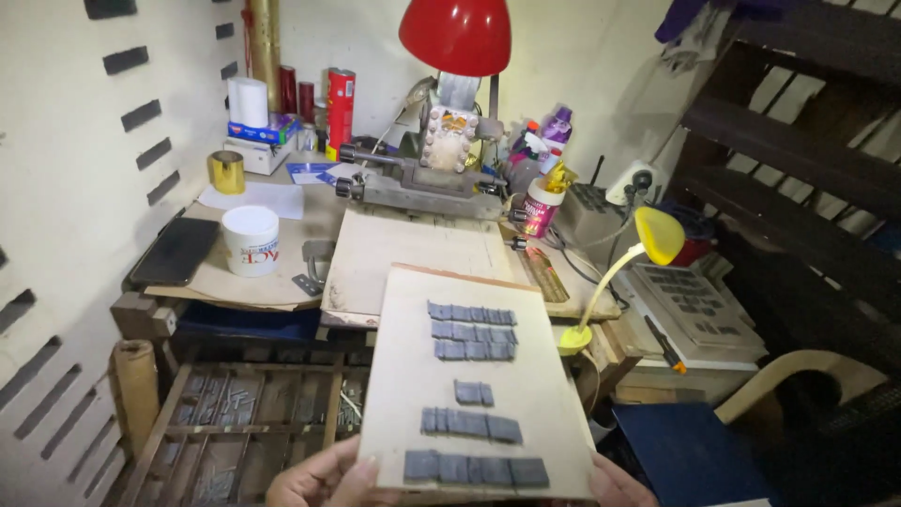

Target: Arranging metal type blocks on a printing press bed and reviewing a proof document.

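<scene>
1. Fingers of the left hand (324,481) curl round the near left corner of the pale board (469,376), thumb on top, gripping it from below so the face stays up.
2. Only a sliver of the right hand (619,486) shows at the near right corner. It seems to support the board's underside, but I cannot tell how its fingers are set.
3. Between the two hands the board is held nearly level, above the open wooden type tray (235,432), probably so nothing slides off.
4. Grey metal type blocks (472,329) lie on it in short rows: three close rows at the far end, a small pair in the middle, two longer rows near the hands.
5. Beyond, on the workbench (282,282), stands a metal press (422,178) under a red lamp (455,33).
6. A white mug (251,239) and a dark phone (174,252) sit to the left, and a yellow desk lamp (648,244) leans in from the right.
</scene>
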